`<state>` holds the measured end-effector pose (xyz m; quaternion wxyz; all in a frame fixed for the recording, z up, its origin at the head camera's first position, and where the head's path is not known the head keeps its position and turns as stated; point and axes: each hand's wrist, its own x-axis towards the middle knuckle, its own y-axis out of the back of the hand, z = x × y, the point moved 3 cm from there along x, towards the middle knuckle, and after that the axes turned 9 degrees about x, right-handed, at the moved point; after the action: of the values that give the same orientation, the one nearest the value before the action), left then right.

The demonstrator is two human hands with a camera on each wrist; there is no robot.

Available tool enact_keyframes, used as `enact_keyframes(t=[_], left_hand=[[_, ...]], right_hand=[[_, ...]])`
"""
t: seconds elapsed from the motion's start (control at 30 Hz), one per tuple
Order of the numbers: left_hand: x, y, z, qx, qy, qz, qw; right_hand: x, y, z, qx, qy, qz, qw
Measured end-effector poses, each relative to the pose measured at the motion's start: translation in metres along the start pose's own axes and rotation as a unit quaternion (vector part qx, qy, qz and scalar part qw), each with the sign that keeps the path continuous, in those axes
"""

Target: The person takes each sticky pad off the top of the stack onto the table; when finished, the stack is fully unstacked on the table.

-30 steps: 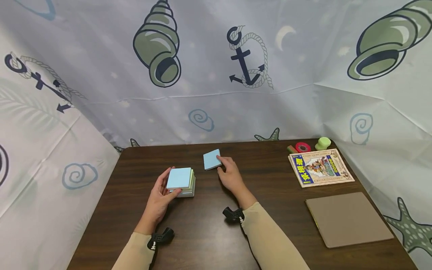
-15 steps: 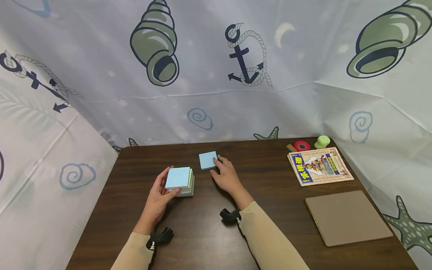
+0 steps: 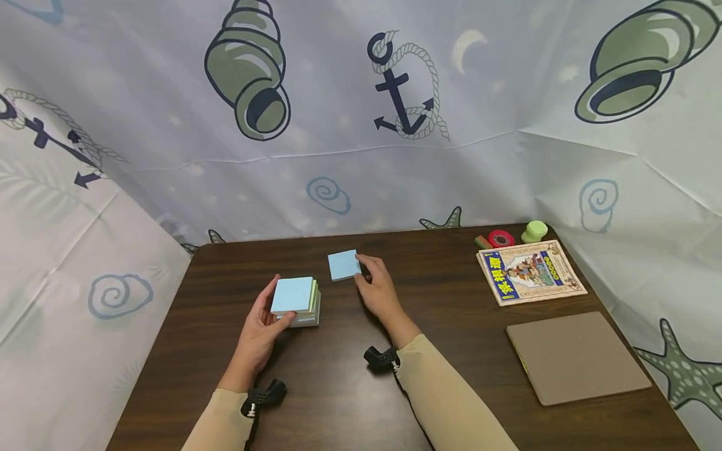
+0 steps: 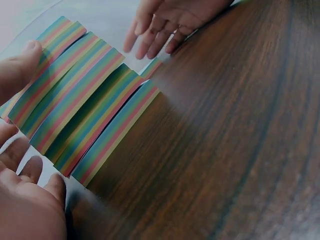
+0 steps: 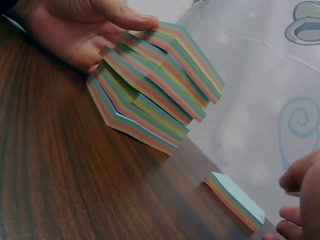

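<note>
From the head view, I see the left hand gripping the stack of paper pads on the tabletop, thumb on the near side. The right hand lies just beside the single pad, fingers loosely bent, holding nothing; whether they touch it I can't tell. A careless push could send that pad towards the back edge. Booklets, a brown flat board, a red ring and a green knob-shaped thing sit well apart to the right, blocking neither hand; the patterned sheet hangs behind.

The left wrist view shows the stack's striped layers stepped unevenly; a lopsided squeeze might shear them apart.

In the right wrist view, the single pad lies near the stack, a gap of wood between them.
</note>
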<state>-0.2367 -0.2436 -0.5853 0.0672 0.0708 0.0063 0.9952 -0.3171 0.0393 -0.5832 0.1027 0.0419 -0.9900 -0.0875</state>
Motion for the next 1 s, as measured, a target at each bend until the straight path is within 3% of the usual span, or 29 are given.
enact_keyframes(t=[0.23, 0.5, 0.77, 1.0], left_hand=[[-0.002, 0.001, -0.003, -0.006, 0.004, 0.004, 1.0000], [0.000, -0.001, -0.003, -0.006, -0.005, 0.001, 1.0000], [0.000, 0.001, -0.004, 0.011, -0.007, 0.003, 0.9999], [0.000, 0.002, -0.005, 0.014, -0.020, -0.009, 0.9997]], right_hand=[[-0.005, -0.001, -0.009, 0.089, 0.048, 0.028, 0.994], [-0.016, -0.025, -0.021, 0.237, 0.033, -0.049, 0.970], [-0.034, -0.050, -0.030, 0.261, 0.004, -0.124, 0.958], [-0.039, -0.060, -0.031, 0.257, 0.010, -0.168, 0.952]])
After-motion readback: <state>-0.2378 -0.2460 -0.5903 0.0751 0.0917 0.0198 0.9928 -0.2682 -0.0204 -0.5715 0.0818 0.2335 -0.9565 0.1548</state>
